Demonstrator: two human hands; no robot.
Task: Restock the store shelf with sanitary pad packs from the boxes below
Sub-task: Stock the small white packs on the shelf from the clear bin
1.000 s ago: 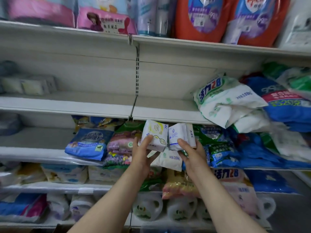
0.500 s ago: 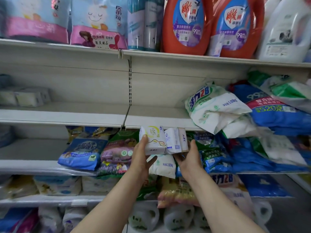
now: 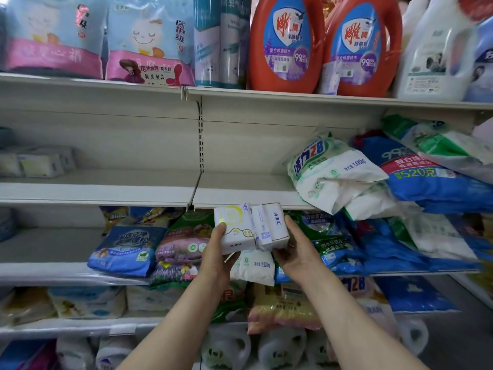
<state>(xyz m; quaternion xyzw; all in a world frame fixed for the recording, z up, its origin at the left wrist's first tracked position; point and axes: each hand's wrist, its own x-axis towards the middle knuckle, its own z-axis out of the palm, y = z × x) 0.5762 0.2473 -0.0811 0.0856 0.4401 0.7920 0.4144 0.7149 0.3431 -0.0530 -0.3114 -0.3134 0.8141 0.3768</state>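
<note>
Both hands hold white sanitary pad packs just below the front edge of a bare white shelf [image 3: 240, 193]. My left hand [image 3: 217, 256] grips a white pack with a yellow mark [image 3: 234, 231], thumb on its left side. My right hand [image 3: 298, 252] grips two white packs with blue lettering [image 3: 270, 227], pressed side by side against the left one. A few more pale packs [image 3: 40, 164] stand at the far left of the same shelf level.
Green-white and blue detergent bags [image 3: 333, 169] pile up on the right of that shelf. Orange detergent jugs [image 3: 288, 44] and tissue packs [image 3: 146, 41] fill the shelf above. Bags of powder [image 3: 128, 244] crowd the shelves below.
Both hands have brought their packs together into one tight cluster and lifted them closer to the shelf edge. The view has tilted upward, showing more of the top shelf.
</note>
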